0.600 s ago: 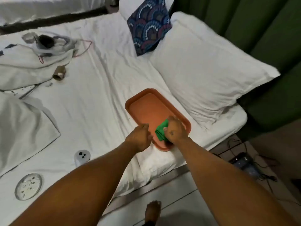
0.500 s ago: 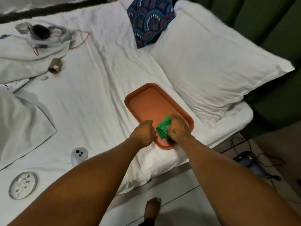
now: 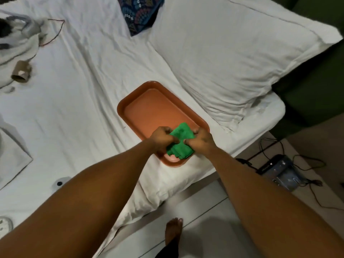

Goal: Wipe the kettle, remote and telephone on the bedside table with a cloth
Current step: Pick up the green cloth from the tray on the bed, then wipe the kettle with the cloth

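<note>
A green cloth [image 3: 181,140] lies bunched over the near end of an orange tray [image 3: 149,108] on the white bed. My left hand [image 3: 162,137] grips the cloth's left side and my right hand [image 3: 202,139] grips its right side, both with fingers closed into the fabric. No kettle, remote or telephone shows in this view.
A large white pillow [image 3: 232,53] lies right of the tray, a patterned cushion [image 3: 139,13] behind it. A cardboard tube [image 3: 21,73] and crumpled linen sit far left. On the floor at right are a dark device with cables [image 3: 281,172] and my bare foot [image 3: 173,233].
My left hand moved right from the tray's edge and took hold of the cloth, which my right hand held alone before. The cloth is more spread out between both hands.
</note>
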Available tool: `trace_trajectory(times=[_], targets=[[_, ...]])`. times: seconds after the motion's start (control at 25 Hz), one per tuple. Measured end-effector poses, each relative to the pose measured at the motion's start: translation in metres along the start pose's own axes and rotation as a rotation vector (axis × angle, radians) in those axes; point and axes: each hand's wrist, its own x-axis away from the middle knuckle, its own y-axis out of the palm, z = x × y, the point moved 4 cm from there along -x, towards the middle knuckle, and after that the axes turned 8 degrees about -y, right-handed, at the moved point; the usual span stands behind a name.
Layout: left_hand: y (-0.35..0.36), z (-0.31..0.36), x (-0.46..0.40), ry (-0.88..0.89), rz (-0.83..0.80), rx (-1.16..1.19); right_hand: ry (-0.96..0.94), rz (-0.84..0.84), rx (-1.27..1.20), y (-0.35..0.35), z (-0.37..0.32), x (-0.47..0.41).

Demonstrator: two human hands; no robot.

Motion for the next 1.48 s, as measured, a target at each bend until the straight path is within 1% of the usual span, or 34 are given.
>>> trace_trajectory(times=[0.04,0.12,0.2,0.28,0.32,0.4,0.48,0.52,0.6,0.64,0.72,0.8,0.84,0.88,0.92,0.96,1.04,1.08,1.16,1.24,1.36,1.44,1.48], targets=[[0.006,0.01,0.006,0.027,-0.062,0.043,0.025,0.038,-0.09,-0.015,0.005,0.012],[0.028,0.04,0.018,0.098,-0.158,0.032,0.045,0.089,-0.305,-0.048,0.02,0.041],[0.068,0.072,0.036,0.101,-0.307,0.04,0.028,0.171,-0.495,-0.087,0.04,0.076],[0.126,0.098,0.051,0.041,-0.524,0.084,0.057,0.242,-0.618,-0.128,0.068,0.115],[0.164,0.109,0.063,-0.009,-0.659,0.085,0.074,0.266,-0.654,-0.15,0.089,0.138],[0.237,0.121,0.084,-0.097,-0.89,0.034,0.117,0.301,-0.709,-0.186,0.134,0.184],[0.316,0.127,0.109,-0.155,-1.033,-0.038,0.155,0.367,-0.744,-0.219,0.181,0.235],[0.361,0.126,0.124,-0.182,-1.064,-0.061,0.176,0.423,-0.729,-0.237,0.206,0.265],[0.429,0.121,0.146,-0.188,-1.025,-0.082,0.217,0.549,-0.635,-0.262,0.245,0.316],[0.464,0.117,0.158,-0.169,-0.972,-0.1,0.247,0.637,-0.569,-0.278,0.269,0.345],[0.526,0.107,0.174,-0.077,-0.835,-0.151,0.363,0.837,-0.415,-0.308,0.32,0.408],[0.575,0.097,0.188,0.025,-0.75,-0.191,0.497,0.994,-0.129,-0.336,0.367,0.468],[0.598,0.09,0.193,0.071,-0.723,-0.21,0.551,1.036,0.012,-0.345,0.389,0.493],[0.618,0.082,0.196,0.112,-0.697,-0.231,0.592,1.052,0.134,-0.352,0.409,0.51],[0.637,0.07,0.196,0.134,-0.666,-0.243,0.621,1.032,0.236,-0.354,0.428,0.519],[0.652,0.058,0.195,0.147,-0.632,-0.247,0.632,0.977,0.311,-0.354,0.445,0.519],[0.675,0.037,0.188,0.162,-0.594,-0.233,0.63,0.847,0.355,-0.347,0.473,0.509],[0.685,0.031,0.182,0.167,-0.581,-0.217,0.634,0.822,0.343,-0.344,0.482,0.504],[0.706,0.021,0.167,0.13,-0.566,-0.131,0.629,0.861,0.365,-0.336,0.496,0.5],[0.734,0.015,0.158,0.046,-0.62,-0.002,0.604,0.955,0.391,-0.332,0.501,0.503],[0.78,-0.001,0.157,-0.169,-0.814,0.141,0.569,1.013,0.422,-0.328,0.51,0.504],[0.798,-0.003,0.159,-0.296,-0.879,0.184,0.563,1.019,0.437,-0.329,0.511,0.502],[0.805,0.001,0.161,-0.285,-0.876,0.157,0.556,1.018,0.433,-0.33,0.51,0.501]])
